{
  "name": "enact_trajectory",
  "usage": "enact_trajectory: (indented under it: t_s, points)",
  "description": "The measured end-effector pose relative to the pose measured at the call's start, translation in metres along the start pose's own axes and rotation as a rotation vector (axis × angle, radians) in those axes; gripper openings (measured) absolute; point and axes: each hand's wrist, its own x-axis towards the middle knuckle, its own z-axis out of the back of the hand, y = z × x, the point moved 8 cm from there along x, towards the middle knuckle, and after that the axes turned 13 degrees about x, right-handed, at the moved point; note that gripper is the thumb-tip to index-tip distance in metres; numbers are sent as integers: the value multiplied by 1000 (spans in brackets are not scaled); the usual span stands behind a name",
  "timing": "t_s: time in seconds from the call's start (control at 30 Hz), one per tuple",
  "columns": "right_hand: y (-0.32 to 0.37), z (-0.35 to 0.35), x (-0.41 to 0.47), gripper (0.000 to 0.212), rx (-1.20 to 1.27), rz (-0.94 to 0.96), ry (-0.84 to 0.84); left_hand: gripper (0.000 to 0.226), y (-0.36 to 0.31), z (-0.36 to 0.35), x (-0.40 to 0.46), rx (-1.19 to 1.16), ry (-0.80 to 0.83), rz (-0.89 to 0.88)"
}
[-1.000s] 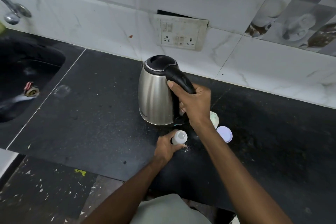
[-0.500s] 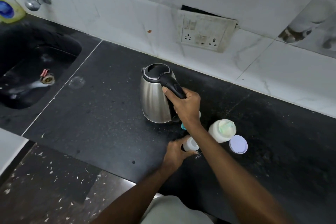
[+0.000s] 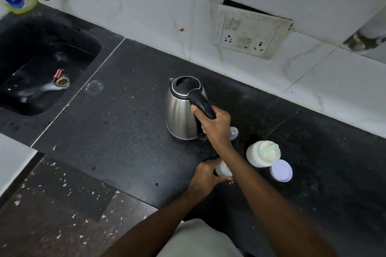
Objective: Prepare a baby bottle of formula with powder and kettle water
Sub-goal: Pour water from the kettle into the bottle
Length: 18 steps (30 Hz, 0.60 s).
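A: Where does the job stand?

B: Partway, I'd judge. The right hand is wrapped round the black handle of the steel kettle, fingers curled tight about it. The kettle stands upright on the dark countertop, lid closed, so no water is pouring at this moment.

A: And the bottle?

B: The baby bottle stands near the counter's front edge, in front of the kettle. The left hand holds it, fingers curled round its side. The right forearm crosses over it, so I cannot tell what is inside.

A: Powder?

B: The formula tub sits open just right of the bottle, pale powder showing, with its round lid lying against it on the counter. Whether powder has gone in, I cannot say.

A: What's left?

B: The teat lies loose beside the kettle, behind the right hand, so fitting it and mixing remain, and likely the pour too.
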Motion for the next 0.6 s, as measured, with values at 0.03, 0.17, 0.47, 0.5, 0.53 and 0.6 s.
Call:
enact_trajectory:
  t_s: [0.03, 0.17, 0.47, 0.5, 0.53, 0.6]
  points:
    - [-2, -1, 0, 44, 8, -27, 35, 58, -1, 0, 0, 5, -1, -8]
    - [-8, -4, -10, 44, -18, -63, 159, 54, 1, -2, 2, 11, 23, -22]
    - [-31, 5, -25, 41, -146, -169, 223, 43, 2, 0, 1, 57, -7, -7]
    - [-32, 6, -24, 41, -156, -172, 215, 42, 2, 0, 1, 58, -12, -1]
    - [-31, 6, -24, 40, -162, -175, 212, 42, 1, 1, 1, 62, -17, -4]
    - [-31, 6, -23, 36, -194, -179, 221, 46, -2, 1, 1, 66, 13, -21]
